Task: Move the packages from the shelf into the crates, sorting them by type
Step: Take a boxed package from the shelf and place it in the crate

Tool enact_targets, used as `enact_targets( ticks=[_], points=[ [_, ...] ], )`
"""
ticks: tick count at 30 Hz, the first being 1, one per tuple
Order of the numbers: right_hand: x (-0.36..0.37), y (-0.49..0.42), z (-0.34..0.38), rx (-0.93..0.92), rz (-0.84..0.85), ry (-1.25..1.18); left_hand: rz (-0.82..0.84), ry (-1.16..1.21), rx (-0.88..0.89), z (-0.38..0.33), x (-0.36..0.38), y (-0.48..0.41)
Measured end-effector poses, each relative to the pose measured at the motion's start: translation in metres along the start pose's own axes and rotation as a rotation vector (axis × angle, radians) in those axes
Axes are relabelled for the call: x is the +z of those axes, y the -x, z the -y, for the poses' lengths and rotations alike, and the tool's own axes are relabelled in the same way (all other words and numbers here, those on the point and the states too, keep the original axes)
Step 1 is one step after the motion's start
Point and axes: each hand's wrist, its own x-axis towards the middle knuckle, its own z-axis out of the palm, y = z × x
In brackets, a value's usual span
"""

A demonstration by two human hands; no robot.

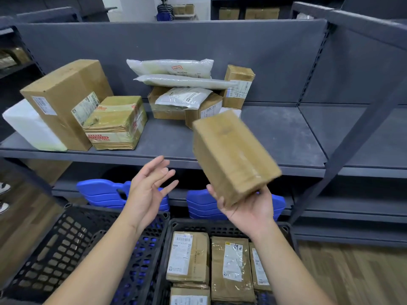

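My right hand (248,208) holds a blurred brown cardboard box (233,157) from below, tilted, in front of the grey shelf (275,137) and above the right black crate (222,225), which has several brown boxes in it. My left hand (147,188) is open, palm turned towards the box, holding nothing, over the left black crate (66,236). On the shelf lie a large cardboard box (63,100), a taped box (119,122), white plastic mailers (171,69) stacked on more boxes, and a small upright box (237,86).
A white package (28,126) sits at the shelf's left end. Blue plastic items (103,192) lie on the lower shelf behind the crates. A slanted shelf post (352,128) stands to the right. Someone's shoes (4,194) show at the far left on the wooden floor.
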Motion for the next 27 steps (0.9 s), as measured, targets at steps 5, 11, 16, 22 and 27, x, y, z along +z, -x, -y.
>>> enact_targets(
  ticks=[5, 11, 16, 22, 27],
  points=[
    [-0.005, 0.003, -0.007, -0.027, 0.097, -0.179, 0.039, -0.019, -0.045, 0.001, 0.0, 0.003],
    [-0.001, -0.006, -0.005, -0.015, 0.064, -0.033, 0.107, -0.239, -0.009, -0.005, 0.014, 0.01],
    [-0.003, -0.014, -0.01, -0.191, 0.042, 0.251, 0.315, -0.524, -0.156, -0.016, 0.024, 0.013],
    [-0.011, -0.008, 0.004, -0.284, 0.185, 0.631, 0.46, -0.77, -0.267, -0.021, 0.011, 0.015],
    [-0.008, -0.014, 0.006, -0.361, -0.013, 0.944, 0.464, -0.972, 0.219, -0.005, 0.017, 0.022]
  ],
)
